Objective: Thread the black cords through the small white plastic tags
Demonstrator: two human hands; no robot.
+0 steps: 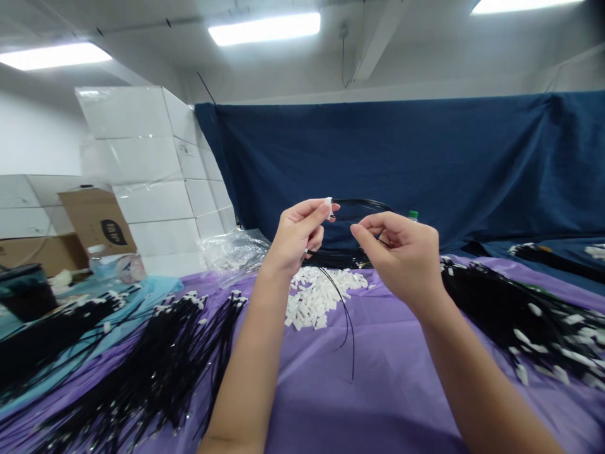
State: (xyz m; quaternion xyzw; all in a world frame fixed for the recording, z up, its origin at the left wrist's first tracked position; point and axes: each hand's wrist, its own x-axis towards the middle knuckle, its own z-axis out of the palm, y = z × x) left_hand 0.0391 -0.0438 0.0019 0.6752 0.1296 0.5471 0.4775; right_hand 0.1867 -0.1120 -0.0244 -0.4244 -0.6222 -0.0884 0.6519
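My left hand [302, 233] pinches a small white plastic connector [329, 208] between thumb and fingers, raised above the table. Thin black wires [363, 203] run from the connector toward the right and curve behind my right hand [394, 243]. The fingers of that hand are pinched together on a thin black wire, its end hidden by the fingertips. Two loose wire ends [348, 321] hang down below my left hand. Beneath both hands lies a heap of small white connector housings [314, 293] on the purple cloth [359, 391].
Bundles of black wires [142, 366] with white ends lie at left; another wire pile [510, 309] lies at right. White boxes [142, 164] are stacked behind a clear plastic bag [234, 249]. A dark cup [26, 293] stands far left. A blue curtain [401, 151] hangs behind.
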